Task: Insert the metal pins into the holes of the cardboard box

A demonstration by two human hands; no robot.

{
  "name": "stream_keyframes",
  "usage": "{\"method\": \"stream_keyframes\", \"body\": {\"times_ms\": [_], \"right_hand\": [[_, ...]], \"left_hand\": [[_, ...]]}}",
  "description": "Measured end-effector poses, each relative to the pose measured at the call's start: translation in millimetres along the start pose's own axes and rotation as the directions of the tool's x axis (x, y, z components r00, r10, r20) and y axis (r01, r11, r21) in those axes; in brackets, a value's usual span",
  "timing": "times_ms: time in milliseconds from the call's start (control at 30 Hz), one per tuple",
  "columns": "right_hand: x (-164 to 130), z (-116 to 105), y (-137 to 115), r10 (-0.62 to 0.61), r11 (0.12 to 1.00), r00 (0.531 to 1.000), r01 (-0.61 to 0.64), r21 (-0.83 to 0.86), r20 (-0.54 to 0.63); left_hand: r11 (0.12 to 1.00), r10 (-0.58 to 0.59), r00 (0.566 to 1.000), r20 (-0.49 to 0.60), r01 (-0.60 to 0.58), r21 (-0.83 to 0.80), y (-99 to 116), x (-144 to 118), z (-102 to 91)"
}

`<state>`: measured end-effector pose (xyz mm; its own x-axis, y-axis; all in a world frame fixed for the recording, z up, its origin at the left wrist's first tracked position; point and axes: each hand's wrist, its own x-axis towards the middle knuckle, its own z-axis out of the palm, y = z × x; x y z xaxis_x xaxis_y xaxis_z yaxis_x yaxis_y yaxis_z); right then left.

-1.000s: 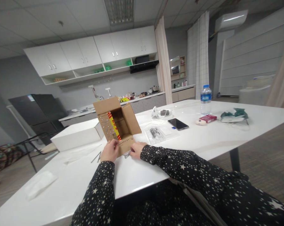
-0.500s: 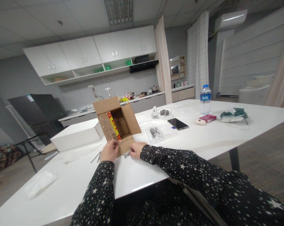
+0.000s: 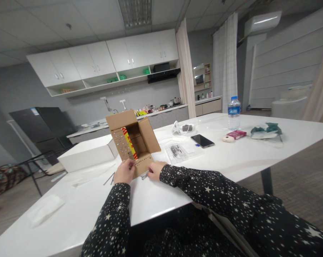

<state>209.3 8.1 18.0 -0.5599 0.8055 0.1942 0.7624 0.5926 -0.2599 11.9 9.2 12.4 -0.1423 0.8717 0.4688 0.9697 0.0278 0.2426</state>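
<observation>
A cardboard box (image 3: 148,137) stands open in front of me on the white table (image 3: 148,200), its near flap (image 3: 142,167) folded down toward me. Rows of small dark dots mark the flap, and shiny round spots cover the side panel beside a yellow-and-red strip (image 3: 129,143). My left hand (image 3: 124,172) is closed in a pinch at the flap's left side; its fingertips hide whatever is in them. Curled at the flap's right corner is my right hand (image 3: 156,170), beside small metal pieces (image 3: 143,176). What its fingers hold is hidden.
Thin dark rods (image 3: 108,179) lie left of my left hand. A long white box (image 3: 88,153) stands behind them. Rightward are a clear bag of small parts (image 3: 177,152), a phone (image 3: 202,140), a pink box (image 3: 236,134) and a water bottle (image 3: 233,113). Crumpled white plastic (image 3: 46,210) lies front left.
</observation>
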Motion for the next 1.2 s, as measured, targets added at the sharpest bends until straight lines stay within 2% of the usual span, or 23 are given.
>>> {"method": "stream_keyframes", "body": {"times_ms": [200, 533, 967, 1200], "right_hand": [[0.4, 0.5, 0.5, -0.012, 1.0, 1.0, 0.012, 0.001, 0.006], [1.1, 1.6, 1.0, -0.016, 1.0, 1.0, 0.016, -0.004, -0.002], [0.3, -1.0, 0.4, -0.021, 1.0, 1.0, 0.021, -0.001, 0.007], [1.8, 1.9, 2.2, -0.04, 0.999, 0.999, 0.04, -0.014, -0.003]], "left_hand": [[1.0, 0.015, 0.999, 0.029, -0.016, 0.02, -1.0, 1.1, -1.0], [1.0, 0.007, 1.0, -0.025, -0.007, -0.006, 0.1, 0.3, 2.0], [1.0, 0.009, 1.0, -0.021, -0.01, -0.017, 0.9, -0.8, 1.4], [0.997, 0.074, 0.997, -0.008, -0.074, -0.027, 6.7, -4.0, -3.7]]}}
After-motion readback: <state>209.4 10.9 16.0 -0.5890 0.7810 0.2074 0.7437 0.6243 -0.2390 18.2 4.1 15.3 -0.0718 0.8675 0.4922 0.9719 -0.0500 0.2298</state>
